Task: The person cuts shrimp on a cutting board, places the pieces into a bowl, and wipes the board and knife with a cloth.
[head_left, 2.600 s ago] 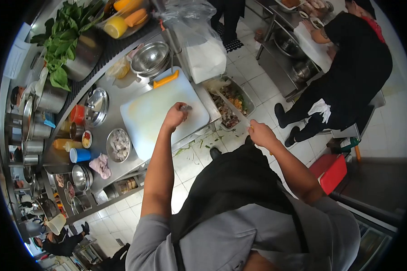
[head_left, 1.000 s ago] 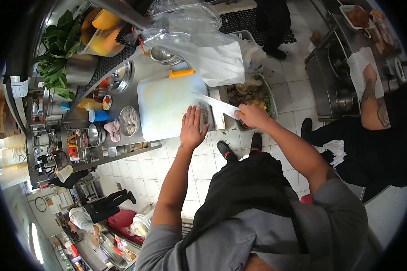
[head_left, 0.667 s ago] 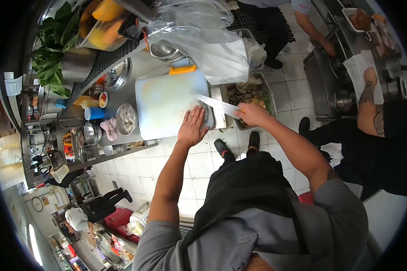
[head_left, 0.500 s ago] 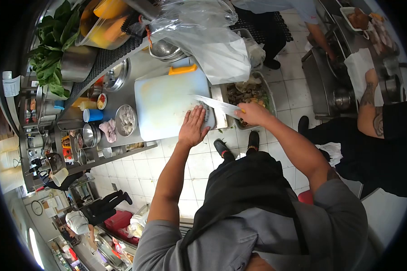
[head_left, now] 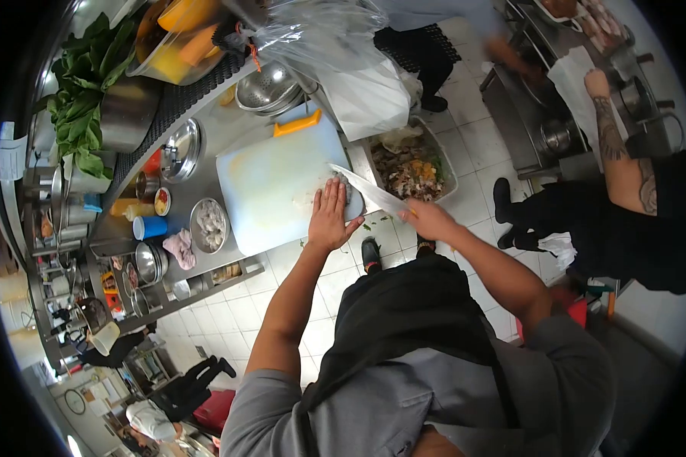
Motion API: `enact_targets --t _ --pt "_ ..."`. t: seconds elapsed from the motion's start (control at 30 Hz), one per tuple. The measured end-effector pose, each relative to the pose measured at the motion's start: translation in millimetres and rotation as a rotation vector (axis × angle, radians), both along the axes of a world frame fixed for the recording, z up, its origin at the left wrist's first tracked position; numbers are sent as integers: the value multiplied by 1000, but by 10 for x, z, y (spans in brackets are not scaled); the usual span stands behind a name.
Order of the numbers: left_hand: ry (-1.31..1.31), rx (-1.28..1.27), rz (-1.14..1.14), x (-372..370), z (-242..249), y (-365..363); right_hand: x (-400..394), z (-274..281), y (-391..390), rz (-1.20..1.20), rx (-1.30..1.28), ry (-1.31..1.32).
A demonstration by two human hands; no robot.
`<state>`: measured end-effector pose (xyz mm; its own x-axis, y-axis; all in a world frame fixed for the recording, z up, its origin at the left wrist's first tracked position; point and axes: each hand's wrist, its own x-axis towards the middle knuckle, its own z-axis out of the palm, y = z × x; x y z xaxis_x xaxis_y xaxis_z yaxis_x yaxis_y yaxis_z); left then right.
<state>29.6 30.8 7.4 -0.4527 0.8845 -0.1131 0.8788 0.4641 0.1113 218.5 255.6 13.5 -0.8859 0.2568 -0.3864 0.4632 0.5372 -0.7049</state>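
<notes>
On the grey metal bench lies a pale rectangular cutting board. Beyond its far-left edge, a round steel bowl already holds pale pieces, suggesting partial progress. The right hand is closed round a long steel knife; the left hand lies flat, fingers extended, against a small grey piece beside the blade, its cut unclear.

A stainless-steel counter is shown left of centre. On it are set a pale blue-white rectangular cutting board; at left, a round metal bowl of whitish pieces, a crumpled pink cloth and a blue cup; above, a perforated steel colander.
</notes>
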Motion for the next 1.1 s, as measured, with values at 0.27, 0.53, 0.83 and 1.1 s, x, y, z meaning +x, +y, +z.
enact_targets --t 0.27,0.53,0.83,1.1 --pt "6 23 -42 -3 -40 -23 320 -237 -1106 -342 -88 93" --pt "-34 53 -42 -36 -136 -58 465 -262 -1891 -547 -138 98" --pt "-75 48 -24 -44 -178 -55 780 -160 -2329 -609 -189 17" --pt "-278 299 -26 -178 -138 -116 1127 38 -2343 -546 -57 8"
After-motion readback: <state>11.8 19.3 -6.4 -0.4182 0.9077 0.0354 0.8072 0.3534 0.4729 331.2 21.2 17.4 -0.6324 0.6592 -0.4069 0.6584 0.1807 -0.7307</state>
